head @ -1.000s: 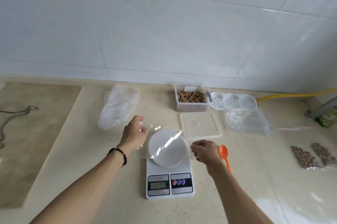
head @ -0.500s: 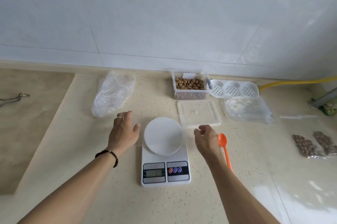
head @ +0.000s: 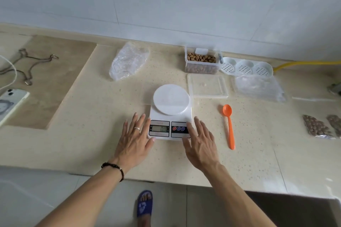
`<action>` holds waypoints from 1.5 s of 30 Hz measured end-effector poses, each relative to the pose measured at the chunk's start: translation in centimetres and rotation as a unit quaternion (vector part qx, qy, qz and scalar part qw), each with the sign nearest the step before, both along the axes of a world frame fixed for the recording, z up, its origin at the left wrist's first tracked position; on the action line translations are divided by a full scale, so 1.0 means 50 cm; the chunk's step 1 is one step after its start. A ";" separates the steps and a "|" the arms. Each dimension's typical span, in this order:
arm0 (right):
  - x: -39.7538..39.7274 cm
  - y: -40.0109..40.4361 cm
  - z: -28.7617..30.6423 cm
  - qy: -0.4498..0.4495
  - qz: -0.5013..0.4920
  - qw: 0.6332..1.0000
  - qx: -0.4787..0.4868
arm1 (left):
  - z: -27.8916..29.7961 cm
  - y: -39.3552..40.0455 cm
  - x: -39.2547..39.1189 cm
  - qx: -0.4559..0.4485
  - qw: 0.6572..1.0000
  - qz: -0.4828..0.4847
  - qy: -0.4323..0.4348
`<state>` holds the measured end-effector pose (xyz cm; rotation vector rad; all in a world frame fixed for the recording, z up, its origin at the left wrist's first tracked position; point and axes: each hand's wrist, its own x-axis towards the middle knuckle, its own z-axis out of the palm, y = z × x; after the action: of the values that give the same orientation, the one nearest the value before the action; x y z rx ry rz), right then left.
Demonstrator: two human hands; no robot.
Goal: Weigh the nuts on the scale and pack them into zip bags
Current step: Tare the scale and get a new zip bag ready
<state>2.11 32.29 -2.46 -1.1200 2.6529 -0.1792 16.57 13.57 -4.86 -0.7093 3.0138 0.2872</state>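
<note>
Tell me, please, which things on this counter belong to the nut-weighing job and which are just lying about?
For the job: scale, box of nuts, orange spoon, zip bags, filled bags.
Lying about: phone, metal hooks, strainer tray, yellow hose.

Off-task clutter on your counter (head: 88, 116)

At your far left lies a phone (head: 11, 104) in a pale case, partly cut off by the frame, with a bent wire hanger (head: 27, 66) behind it on the darker inset. A white perforated tray (head: 245, 68) sits by the wall, a yellow hose (head: 304, 63) running past it. Below the counter's edge you can see a blue slipper (head: 144, 203), possibly on a foot.
</note>
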 end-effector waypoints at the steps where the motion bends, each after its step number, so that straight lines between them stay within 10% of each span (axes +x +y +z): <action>1: 0.006 0.003 -0.007 0.000 0.001 1.000 0.007 | -0.006 0.006 0.007 0.000 1.000 0.005 -0.002; 32: 0.003 0.010 0.009 -0.013 0.006 1.000 0.028 | -0.015 0.057 -0.009 0.014 1.000 0.006 0.019; 45: -0.125 0.083 0.029 0.005 -0.277 0.959 -0.061 | 0.062 0.029 -0.199 -0.003 0.994 -0.108 0.025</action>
<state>-4.13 36.46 -0.99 -0.3737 2.9295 -0.4435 6.60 15.00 -1.77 -0.3764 3.1021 0.2921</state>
